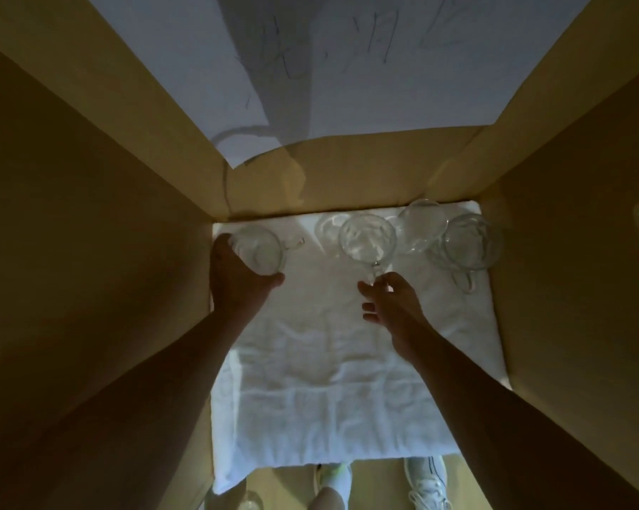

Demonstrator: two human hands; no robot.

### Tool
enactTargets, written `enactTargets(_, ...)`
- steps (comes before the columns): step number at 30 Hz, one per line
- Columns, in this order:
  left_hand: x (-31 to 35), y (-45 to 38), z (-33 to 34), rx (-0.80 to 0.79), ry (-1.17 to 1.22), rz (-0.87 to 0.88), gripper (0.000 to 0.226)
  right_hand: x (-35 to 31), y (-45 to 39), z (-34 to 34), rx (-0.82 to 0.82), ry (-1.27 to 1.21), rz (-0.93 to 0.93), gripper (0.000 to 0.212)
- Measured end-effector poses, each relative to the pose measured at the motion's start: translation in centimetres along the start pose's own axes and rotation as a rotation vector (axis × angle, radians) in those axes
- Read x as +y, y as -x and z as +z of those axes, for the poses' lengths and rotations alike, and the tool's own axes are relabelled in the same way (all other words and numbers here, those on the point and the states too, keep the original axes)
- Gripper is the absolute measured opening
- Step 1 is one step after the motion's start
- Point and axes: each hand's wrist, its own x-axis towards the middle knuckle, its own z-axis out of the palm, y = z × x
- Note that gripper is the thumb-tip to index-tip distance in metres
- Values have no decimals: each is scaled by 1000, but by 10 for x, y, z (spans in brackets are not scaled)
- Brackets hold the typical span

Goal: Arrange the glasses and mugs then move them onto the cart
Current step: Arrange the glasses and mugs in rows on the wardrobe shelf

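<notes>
Arranging step: L hand [237,277] wraps left mug [260,252] at box [89,215] far-left corner; R hand [387,303] pinches mid mug [367,239] handle. Next: seat both upright w/ far-right glasses [472,241], no clinking

Dim and soft, wide-angle bent at edges; white towel [332,380] brightest, arms shadowed.

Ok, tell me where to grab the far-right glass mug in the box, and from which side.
Take the far-right mug by its handle, coming from the near side. It stands upright against the box wall, with another glass crowding its left. The handle points toward you over bare white cloth, so probably only that side is free.
</notes>
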Motion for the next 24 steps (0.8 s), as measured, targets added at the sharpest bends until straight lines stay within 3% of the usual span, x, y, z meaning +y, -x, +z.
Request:
enactTargets(4, -6, 59, -12, -159, -122, -34, 120, 6, 41, -16, 9, 42, 135, 13)
enactTargets(8, 5, 120, -30, -214, -105, -27, 120, 9, 90, -36, 18, 77, 173, 18)
enactTargets(12, 37, 168, -58, -163, -43, -23, 115, -3, 141, -55, -4, 56, 160, 13)
enactTargets(20, 110, 279, -141, -74, 15, 110, 82, -27, 242, -99, -59, -54, 42, 8)
enactTargets(24, 139, 333, -188, -5, 92, 158, 83, -41, 290, -116, -115, -54, -54, 12)
